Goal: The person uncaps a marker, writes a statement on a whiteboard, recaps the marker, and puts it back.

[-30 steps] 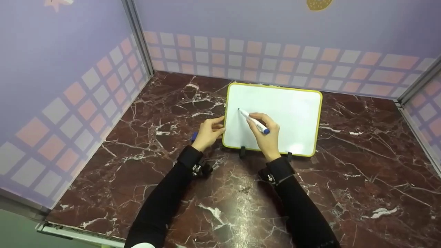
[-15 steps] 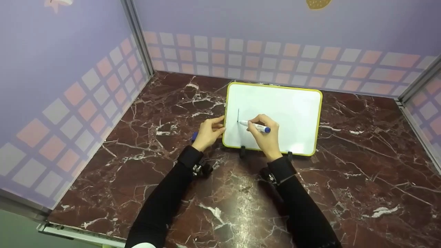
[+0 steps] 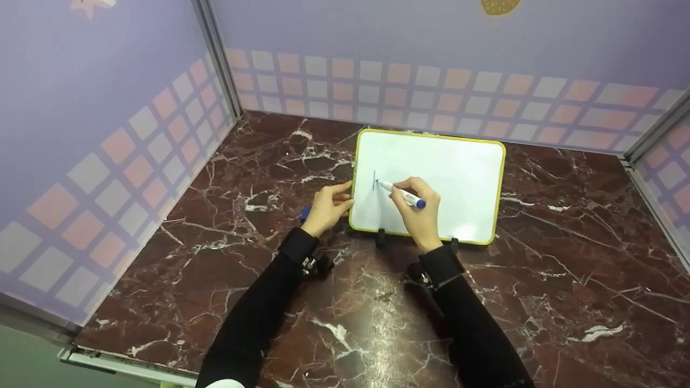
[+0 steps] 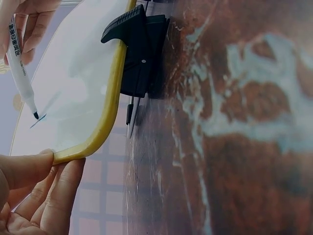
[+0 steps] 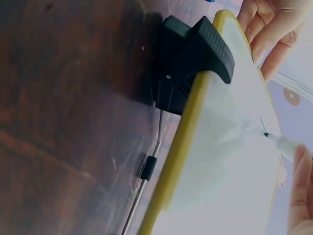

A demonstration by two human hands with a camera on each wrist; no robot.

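Observation:
A whiteboard [image 3: 463, 183] with a yellow rim leans on a black stand [image 4: 142, 61]. My left hand [image 3: 326, 209] pinches the board's left edge, thumb on the front and fingers behind, as the left wrist view shows. Between the thumb and fingers of my right hand [image 3: 423, 218] is a white marker [image 3: 408, 198] with a blue end. Its dark tip is at the board's surface, just right of a short upright blue stroke [image 3: 374, 175] on the left part of the board. Whether the tip touches the board is hard to tell.
A blue object [image 3: 305, 213], mostly hidden, lies behind my left hand. The dark red marbled table [image 3: 566, 258] spreads around the board. Patterned panels [image 3: 399, 99] stand behind and at both sides.
The marker tip moved down, leaving a short upright blue stroke, then came up and slightly right to beside the stroke's middle. My left hand stayed at the board's edge.

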